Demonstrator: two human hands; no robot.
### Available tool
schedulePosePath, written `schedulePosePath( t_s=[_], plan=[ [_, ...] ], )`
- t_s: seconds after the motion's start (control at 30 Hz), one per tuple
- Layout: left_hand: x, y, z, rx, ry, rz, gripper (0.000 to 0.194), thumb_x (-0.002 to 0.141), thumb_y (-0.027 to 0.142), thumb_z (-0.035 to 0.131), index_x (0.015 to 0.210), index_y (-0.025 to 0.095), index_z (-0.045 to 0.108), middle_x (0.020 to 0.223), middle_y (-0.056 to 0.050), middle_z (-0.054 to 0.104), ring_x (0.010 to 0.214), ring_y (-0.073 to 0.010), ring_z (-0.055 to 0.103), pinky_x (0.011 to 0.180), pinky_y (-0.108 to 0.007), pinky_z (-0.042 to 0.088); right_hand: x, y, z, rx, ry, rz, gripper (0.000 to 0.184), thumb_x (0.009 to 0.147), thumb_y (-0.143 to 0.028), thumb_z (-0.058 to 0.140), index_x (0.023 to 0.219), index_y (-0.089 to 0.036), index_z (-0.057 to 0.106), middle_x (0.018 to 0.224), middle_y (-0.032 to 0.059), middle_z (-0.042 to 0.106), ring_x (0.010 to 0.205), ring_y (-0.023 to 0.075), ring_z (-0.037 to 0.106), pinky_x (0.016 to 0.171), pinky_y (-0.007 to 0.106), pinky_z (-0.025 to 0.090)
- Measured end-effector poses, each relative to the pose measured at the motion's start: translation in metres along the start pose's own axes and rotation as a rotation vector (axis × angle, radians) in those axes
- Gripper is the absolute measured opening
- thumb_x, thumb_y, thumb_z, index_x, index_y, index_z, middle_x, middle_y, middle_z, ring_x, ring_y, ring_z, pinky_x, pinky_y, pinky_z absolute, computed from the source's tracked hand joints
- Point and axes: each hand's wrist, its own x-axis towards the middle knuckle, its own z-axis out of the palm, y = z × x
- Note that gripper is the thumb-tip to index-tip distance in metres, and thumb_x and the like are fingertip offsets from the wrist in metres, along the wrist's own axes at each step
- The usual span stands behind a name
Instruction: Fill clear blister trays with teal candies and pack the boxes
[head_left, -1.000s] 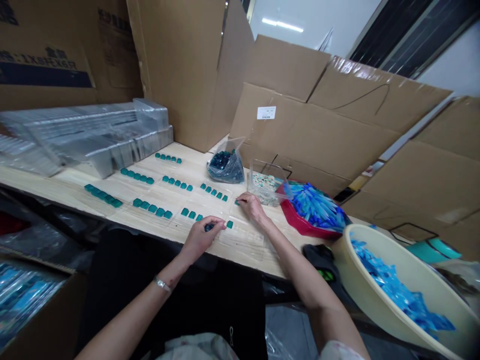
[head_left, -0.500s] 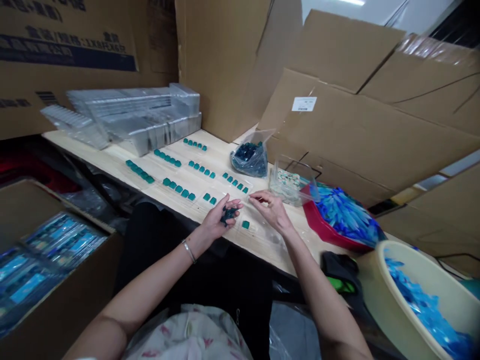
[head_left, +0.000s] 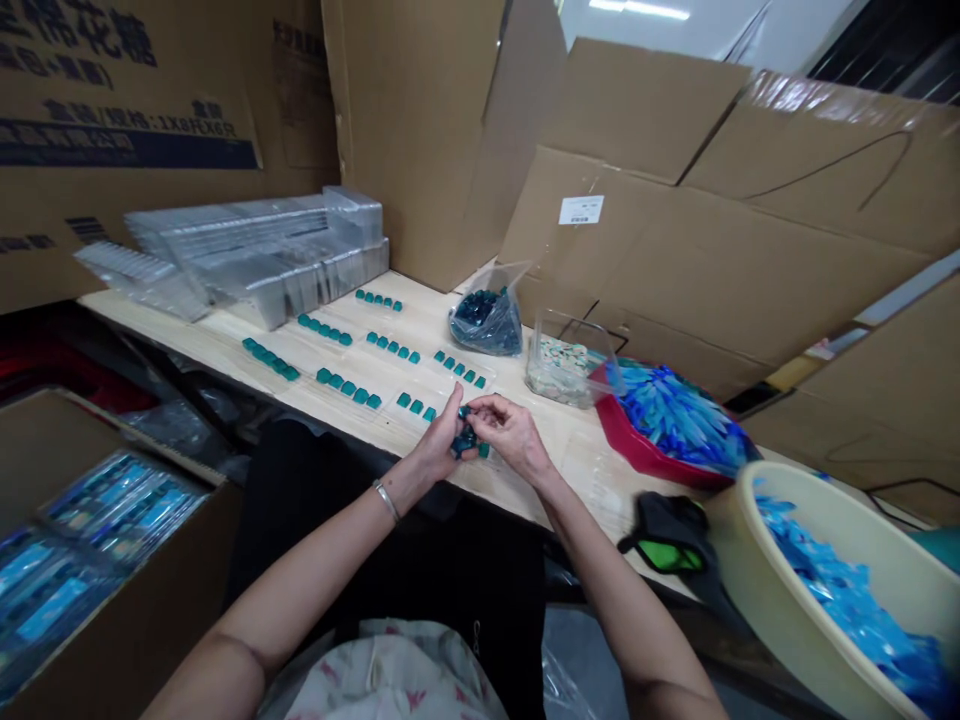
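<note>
My left hand [head_left: 439, 440] is cupped around several dark teal, shiny square pieces [head_left: 465, 440], above the near edge of the table. The thumb and fingers of my right hand [head_left: 514, 435] pinch at the top of this pile, on one small teal piece [head_left: 464, 411]. Just below the right fingers, a single teal piece [head_left: 484, 451] lies on the table, partly covered. To the left of my hands is a short row of teal pieces [head_left: 417, 406]. Farther rows, such as the long row [head_left: 349, 388], lie on clear plastic trays.
Stacked clear plastic boxes [head_left: 255, 250] stand at the back left. Behind my hands are a bag of dark teal pieces [head_left: 487, 320] and a clear container of pale pieces [head_left: 559, 365]. A red tray [head_left: 637, 445] and a cream tub [head_left: 750, 560] hold blue packets. A carton [head_left: 142, 600] sits lower left.
My right hand has moved left from above the table to the pile in my left hand, and its fingers now touch the pieces. The camera view has shifted slightly.
</note>
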Motion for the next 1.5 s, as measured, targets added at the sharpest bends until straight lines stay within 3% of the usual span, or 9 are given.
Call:
schedulePosePath(
  t_s=[0.3, 0.43, 0.57, 0.7, 0.9, 1.07, 1.17, 1.27, 1.5],
  plan=[
    [-0.009, -0.005, 0.000, 0.444, 0.054, 0.366, 0.035, 0.070, 0.040, 0.068, 0.093, 0.015, 0.059, 0.073, 0.002, 0.054, 0.040, -0.0006, 0.034, 0.032, -0.015, 0.024, -0.009, 0.005, -0.023, 0.185, 0.104, 0.046, 0.023, 0.069, -0.028, 0.066, 0.090, -0.019, 0.066, 0.082, 0.0032, 0.069, 0.074, 0.0152, 0.065, 0.074, 0.030, 0.053],
    [-0.007, -0.006, 0.000, 0.551, 0.019, 0.401, 0.038, 0.075, 0.039, 0.062, 0.104, 0.014, 0.060, 0.083, -0.002, 0.059, 0.038, -0.0003, 0.034, 0.032, -0.017, 0.025, -0.015, 0.009, -0.024, 0.141, 0.146, -0.082, 0.020, 0.072, -0.023, 0.064, 0.092, -0.020, 0.067, 0.090, 0.0035, 0.068, 0.080, 0.0144, 0.065, 0.080, 0.029, 0.052],
    [-0.009, -0.002, 0.003, 0.509, -0.021, 0.382, 0.038, 0.077, 0.037, 0.060, 0.105, 0.012, 0.060, 0.062, 0.003, 0.050, 0.039, -0.0018, 0.030, 0.033, -0.016, 0.024, -0.021, 0.005, -0.024, 0.082, 0.172, -0.194, 0.017, 0.075, -0.022, 0.062, 0.090, -0.021, 0.068, 0.099, 0.0046, 0.065, 0.090, 0.0154, 0.063, 0.083, 0.029, 0.051],
    [-0.013, 0.001, 0.006, 0.506, -0.012, 0.341, 0.037, 0.076, 0.032, 0.061, 0.107, 0.012, 0.062, 0.052, 0.007, 0.039, 0.037, -0.0018, 0.027, 0.034, -0.016, 0.022, -0.026, 0.005, -0.025, 0.167, 0.196, -0.072, 0.019, 0.073, -0.025, 0.065, 0.091, -0.021, 0.069, 0.095, 0.0047, 0.068, 0.084, 0.0158, 0.065, 0.082, 0.031, 0.052],
    [-0.014, -0.002, 0.006, 0.590, 0.009, 0.325, 0.034, 0.070, 0.027, 0.066, 0.102, 0.015, 0.065, 0.081, -0.001, 0.058, 0.038, 0.0010, 0.031, 0.034, -0.016, 0.022, -0.033, 0.009, -0.030, 0.107, 0.238, -0.097, 0.012, 0.075, -0.028, 0.064, 0.082, -0.021, 0.071, 0.090, 0.0040, 0.070, 0.088, 0.0177, 0.064, 0.083, 0.032, 0.050],
    [-0.008, -0.003, 0.004, 0.836, 0.051, 0.548, 0.023, 0.074, 0.030, 0.063, 0.092, 0.016, 0.068, 0.083, -0.004, 0.068, 0.060, -0.0096, 0.057, 0.057, -0.022, 0.046, -0.035, 0.006, -0.029, 0.179, 0.216, 0.000, 0.016, 0.073, -0.031, 0.066, 0.085, -0.020, 0.070, 0.090, 0.0036, 0.070, 0.086, 0.0173, 0.064, 0.083, 0.031, 0.050],
    [-0.007, -0.005, 0.004, 0.981, 0.037, 0.731, 0.013, 0.076, 0.023, 0.062, 0.086, 0.017, 0.069, 0.088, -0.005, 0.070, 0.085, -0.0159, 0.062, 0.081, -0.028, 0.047, -0.038, 0.007, -0.025, 0.317, 0.200, 0.100, 0.020, 0.072, -0.033, 0.068, 0.085, -0.019, 0.068, 0.083, 0.0028, 0.070, 0.075, 0.0149, 0.064, 0.077, 0.030, 0.051],
    [-0.008, -0.008, 0.001, 1.127, -0.020, 0.846, 0.012, 0.079, 0.017, 0.059, 0.084, 0.018, 0.069, 0.086, -0.005, 0.069, 0.083, -0.0158, 0.062, 0.079, -0.028, 0.047, -0.042, 0.012, -0.022, 0.399, 0.204, 0.147, 0.020, 0.068, -0.035, 0.071, 0.077, -0.018, 0.065, 0.075, 0.0016, 0.069, 0.065, 0.0125, 0.062, 0.069, 0.028, 0.051],
    [-0.014, -0.017, -0.013, 1.336, -0.012, 0.804, 0.023, 0.077, 0.021, 0.063, 0.100, 0.018, 0.065, 0.080, -0.003, 0.066, 0.077, -0.0148, 0.061, 0.077, -0.028, 0.047, -0.036, 0.029, -0.048, 0.241, 0.255, 0.161, 0.022, 0.064, -0.033, 0.073, 0.079, -0.018, 0.067, 0.084, 0.0051, 0.071, 0.076, 0.0169, 0.065, 0.076, 0.032, 0.051]
  ],
)
